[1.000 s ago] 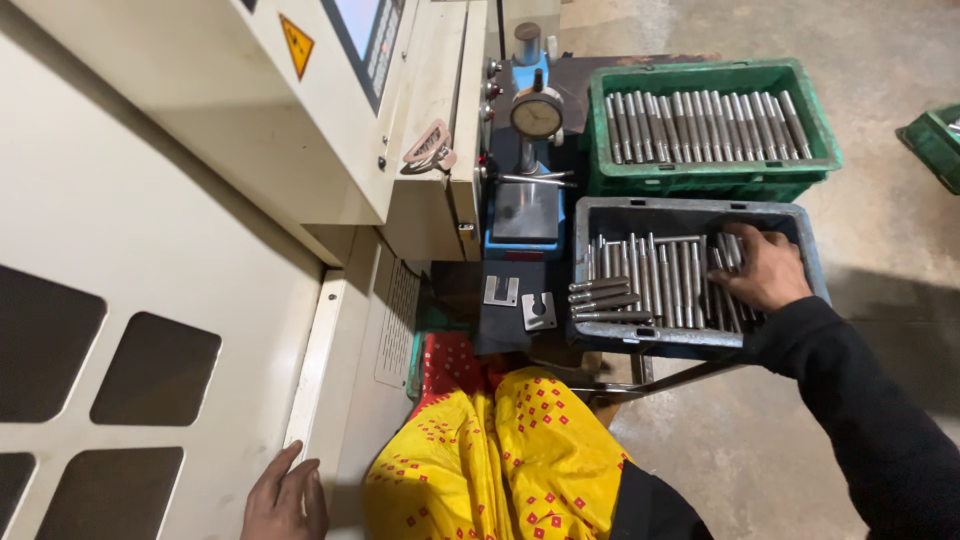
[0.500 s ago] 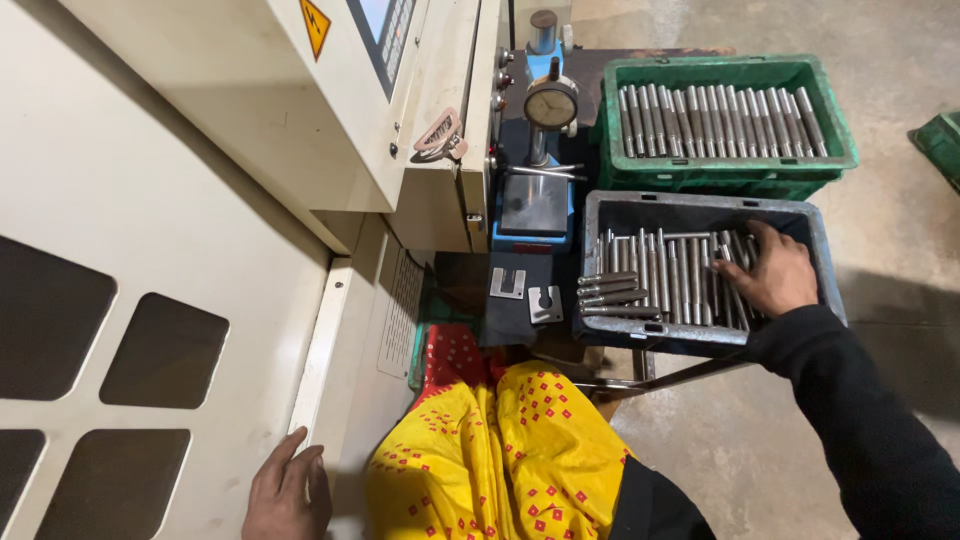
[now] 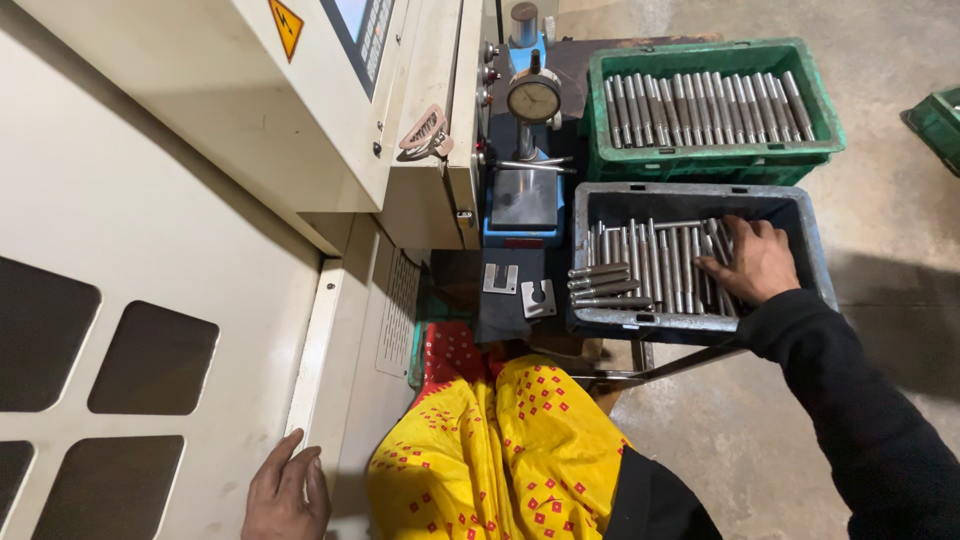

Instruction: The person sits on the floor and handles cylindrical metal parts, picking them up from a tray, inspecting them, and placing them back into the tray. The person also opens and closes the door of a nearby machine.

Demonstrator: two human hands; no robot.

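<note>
Right hand (image 3: 755, 262): reaches into the grey crate (image 3: 810, 250), palm down, fingers spread and laid flat on the right-hand end of the row of steel pins (image 3: 655, 265). Fingertips touch the pins; whether any pin is pinched between fingers cannot be told. Dark sleeve covers the arm to the wrist.

Steel pins: long, slim, bright metal, lying side by side on the crate floor, directly under and to the left of the right hand. A few more lie crosswise, stacked at the crate's left wall, well left of the fingers.

Left hand (image 3: 288, 495): rests flat and open on the cream machine door (image 3: 180, 230), gripping nothing, far to the left of the crate.

Green crate (image 3: 712, 160): just beyond the grey crate, past the right hand's fingertips, filled with a neat row of similar pins.

Dial gauge (image 3: 533, 100): on a blue stand, left of the green crate, beyond the right hand and off to its left.

Yellow cloth (image 3: 500, 450): red-dotted, over the person's lap, between the two hands.
</note>
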